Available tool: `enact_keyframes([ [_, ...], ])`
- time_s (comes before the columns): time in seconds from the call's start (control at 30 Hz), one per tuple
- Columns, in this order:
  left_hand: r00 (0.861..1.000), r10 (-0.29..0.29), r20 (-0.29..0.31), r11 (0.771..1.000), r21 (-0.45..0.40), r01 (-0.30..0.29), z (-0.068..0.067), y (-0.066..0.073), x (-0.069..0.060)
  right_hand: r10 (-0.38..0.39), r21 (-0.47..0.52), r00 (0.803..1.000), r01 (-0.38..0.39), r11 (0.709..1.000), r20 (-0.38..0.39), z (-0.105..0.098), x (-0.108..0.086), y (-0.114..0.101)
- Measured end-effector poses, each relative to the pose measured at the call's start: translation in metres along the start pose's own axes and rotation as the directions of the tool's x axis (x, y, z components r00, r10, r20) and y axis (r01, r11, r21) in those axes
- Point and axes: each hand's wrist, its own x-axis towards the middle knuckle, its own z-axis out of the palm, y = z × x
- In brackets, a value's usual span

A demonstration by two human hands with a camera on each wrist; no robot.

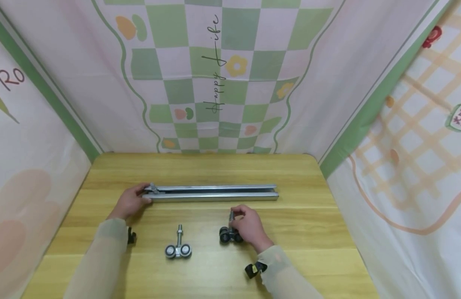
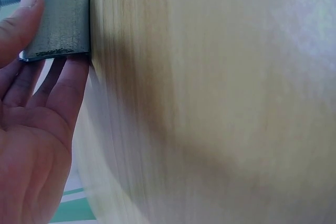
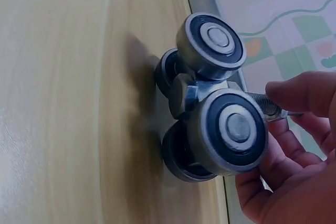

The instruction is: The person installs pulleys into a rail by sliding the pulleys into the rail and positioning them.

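A long metal channel rail lies crosswise on the table, its slot facing up. At its left end, my left hand grips the rail, with the thumb on the near side. A threaded bolt sticks up from the slot there; whatever it joins inside is hidden. My right hand pinches the threaded stem of a roller hanger in front of the rail. Close up in the right wrist view, that hanger shows several bearing wheels. Another roller hanger lies between the hands, its stem pointing away.
The wooden table ends at a patterned cloth wall behind. Cloth walls also rise at the left and right. Black wrist devices sit on both sleeves.
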Motion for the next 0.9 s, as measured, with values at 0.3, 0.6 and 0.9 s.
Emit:
enact_keyframes([
  [0.3,1.0,0.003,-0.003,1.0,0.003,-0.003,0.0,-0.001,0.0,-0.065,-0.004,0.997,0.065,0.998,0.052,-0.003,-0.005,-0.003],
  [0.6,1.0,0.005,-0.002,1.0,-0.002,-0.005,0.002,-0.004,0.002,-0.111,-0.118,0.989,0.122,0.985,0.093,-0.005,-0.015,0.001],
  [0.9,1.0,-0.009,-0.005,1.0,0.003,0.009,0.001,-0.002,0.002,-0.144,-0.114,0.985,0.155,0.981,0.1,-0.005,-0.017,0.003],
])
